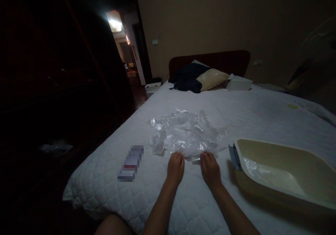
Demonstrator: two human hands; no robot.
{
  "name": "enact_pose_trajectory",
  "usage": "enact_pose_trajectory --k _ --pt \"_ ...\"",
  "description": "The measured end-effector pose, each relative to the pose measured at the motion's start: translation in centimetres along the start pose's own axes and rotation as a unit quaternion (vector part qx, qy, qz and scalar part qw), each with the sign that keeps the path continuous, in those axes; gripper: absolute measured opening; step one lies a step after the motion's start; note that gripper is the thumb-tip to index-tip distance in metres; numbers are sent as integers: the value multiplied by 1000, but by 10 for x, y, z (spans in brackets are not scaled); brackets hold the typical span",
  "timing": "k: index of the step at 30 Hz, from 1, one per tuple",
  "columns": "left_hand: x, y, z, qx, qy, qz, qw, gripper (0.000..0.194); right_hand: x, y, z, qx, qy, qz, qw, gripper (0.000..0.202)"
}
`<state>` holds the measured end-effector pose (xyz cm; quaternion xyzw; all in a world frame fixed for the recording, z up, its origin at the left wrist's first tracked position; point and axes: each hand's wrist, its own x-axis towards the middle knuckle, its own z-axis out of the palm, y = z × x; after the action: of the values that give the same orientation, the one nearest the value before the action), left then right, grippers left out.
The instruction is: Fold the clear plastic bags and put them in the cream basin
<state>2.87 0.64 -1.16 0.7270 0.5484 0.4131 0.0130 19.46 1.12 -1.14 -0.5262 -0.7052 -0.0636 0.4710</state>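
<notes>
A pile of crumpled clear plastic bags lies spread over the middle of a white quilted bed. At the near edge of that pile, my left hand has its fingers curled and pressed together on the plastic. A short distance to the right, my right hand is closed on the same near edge, fingers bent downward. The fingertips of both hands are partly hidden, and single bags are hard to tell apart. Left of the pile rests a pixelated flat oblong item.
A cream plastic bin with a grey latch, some clear plastic inside, stands at right. Dark cloth, a beige pillow and a white box are near the headboard. The bed's left edge drops to a dark floor.
</notes>
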Motion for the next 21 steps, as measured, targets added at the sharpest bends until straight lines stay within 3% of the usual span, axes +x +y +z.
enact_pose_trajectory --k 4,7,11,14,17,21 --pt "1 0 -3 21 51 -42 998 12 -6 -3 -4 -44 73 -62 994 11" --pt "2 2 -5 27 90 -54 994 10 -11 -3 -7 -29 84 -138 986 12" --pt "-3 6 -10 34 115 -41 992 14 -14 -2 -9 -2 97 -139 985 17" --pt "-10 12 -13 36 84 43 995 29 -17 -2 -10 8 72 -145 987 17" --pt "-13 17 -15 43 -7 170 984 44 -20 -6 -11 29 5 -192 981 17" --pt "-12 17 -12 67 -66 218 971 36 -21 -11 -11 72 -41 -218 972 21"
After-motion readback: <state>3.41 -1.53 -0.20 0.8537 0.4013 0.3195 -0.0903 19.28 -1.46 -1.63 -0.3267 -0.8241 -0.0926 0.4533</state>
